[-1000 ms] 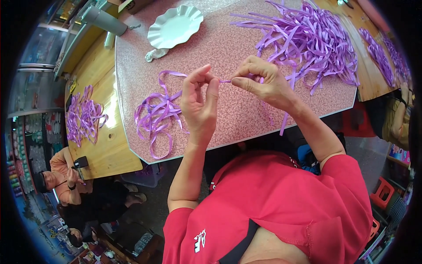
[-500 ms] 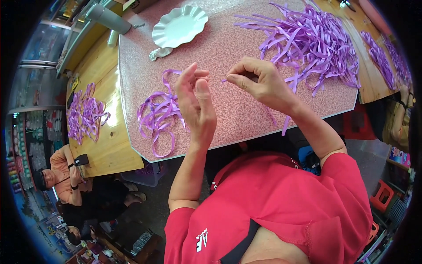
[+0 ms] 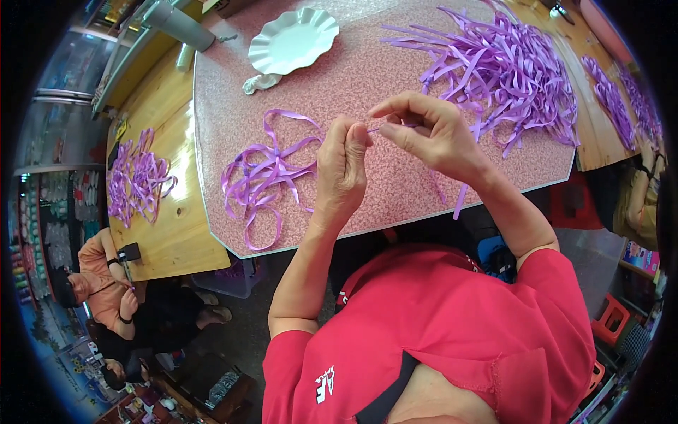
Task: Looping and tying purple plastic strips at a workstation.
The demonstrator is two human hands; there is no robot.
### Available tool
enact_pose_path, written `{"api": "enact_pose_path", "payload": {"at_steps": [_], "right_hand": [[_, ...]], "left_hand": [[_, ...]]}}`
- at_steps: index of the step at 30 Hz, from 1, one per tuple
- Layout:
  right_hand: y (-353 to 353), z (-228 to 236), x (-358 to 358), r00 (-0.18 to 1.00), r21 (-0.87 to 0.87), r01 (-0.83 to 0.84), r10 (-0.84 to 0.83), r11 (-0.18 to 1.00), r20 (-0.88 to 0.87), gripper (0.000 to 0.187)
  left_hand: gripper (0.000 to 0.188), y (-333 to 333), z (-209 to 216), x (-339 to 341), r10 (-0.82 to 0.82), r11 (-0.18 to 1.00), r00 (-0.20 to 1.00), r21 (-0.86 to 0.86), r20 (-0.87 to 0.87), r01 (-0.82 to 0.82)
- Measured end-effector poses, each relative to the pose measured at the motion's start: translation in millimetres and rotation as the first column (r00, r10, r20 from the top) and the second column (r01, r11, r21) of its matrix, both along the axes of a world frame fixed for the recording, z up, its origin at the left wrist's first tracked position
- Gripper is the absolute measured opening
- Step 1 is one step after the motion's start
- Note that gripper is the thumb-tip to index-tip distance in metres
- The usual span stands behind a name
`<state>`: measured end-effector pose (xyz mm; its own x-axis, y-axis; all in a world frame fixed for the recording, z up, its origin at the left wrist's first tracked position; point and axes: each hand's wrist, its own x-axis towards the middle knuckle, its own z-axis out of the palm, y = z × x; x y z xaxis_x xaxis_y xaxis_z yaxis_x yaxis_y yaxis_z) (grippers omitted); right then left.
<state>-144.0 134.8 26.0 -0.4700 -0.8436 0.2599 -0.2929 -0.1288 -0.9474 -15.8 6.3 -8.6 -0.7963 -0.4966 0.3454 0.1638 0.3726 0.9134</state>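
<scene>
A thin end of purple ribbon [image 3: 375, 130] stretches between my two hands above the pink tabletop. My left hand [image 3: 344, 159] is closed in a pinch on it, thumb against the fingers. My right hand [image 3: 434, 138] has its index finger and thumb tips apart, while the ribbon runs in behind the thumb to the curled fingers. Below the right hand hangs a ribbon tail [image 3: 461, 201] toward the table's near edge. Left of my left hand lies a loose group of looped purple ribbons [image 3: 272, 162], some with small knots.
A large heap of purple ribbons [image 3: 515, 85] covers the table's right side. A white scalloped plate [image 3: 293, 41] and a crumpled white wad [image 3: 261, 83] lie at the back. More ribbons [image 3: 141, 180] rest on the wooden table at left. A seated person [image 3: 106, 283] works there; another's arm shows at far right.
My left hand has moved right and closed from open onto the ribbon's end. My right hand's index finger and thumb have parted from their pinch.
</scene>
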Motion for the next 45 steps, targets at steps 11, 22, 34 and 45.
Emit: {"api": "enact_pose_path", "payload": {"at_steps": [11, 22, 34, 45], "right_hand": [[-3, 0, -8, 0.884, 0.115, 0.018, -0.069, 0.993, 0.461, 0.018], [-9, -15, 22, 0.91, 0.092, 0.068, -0.099, 0.993, 0.403, 0.021], [-12, -26, 10, 0.772, 0.132, -0.112, 0.003, 0.985, 0.636, 0.023], [-16, -26, 28, 0.825, -0.026, 0.051, -0.027, 0.998, 0.565, 0.012]], "left_hand": [[0.008, -5, 6, 22, -0.223, 0.802, 0.97, 0.547, -0.097, 0.24], [0.012, -10, 2, 14, 0.095, 0.994, 0.98, -0.038, -0.174, -0.104], [0.02, -26, 15, 16, -0.071, 0.791, 0.997, -0.611, -0.028, 0.039], [0.011, -3, -1, 21, -0.053, 0.912, 0.989, 0.396, -0.136, 0.104]]}}
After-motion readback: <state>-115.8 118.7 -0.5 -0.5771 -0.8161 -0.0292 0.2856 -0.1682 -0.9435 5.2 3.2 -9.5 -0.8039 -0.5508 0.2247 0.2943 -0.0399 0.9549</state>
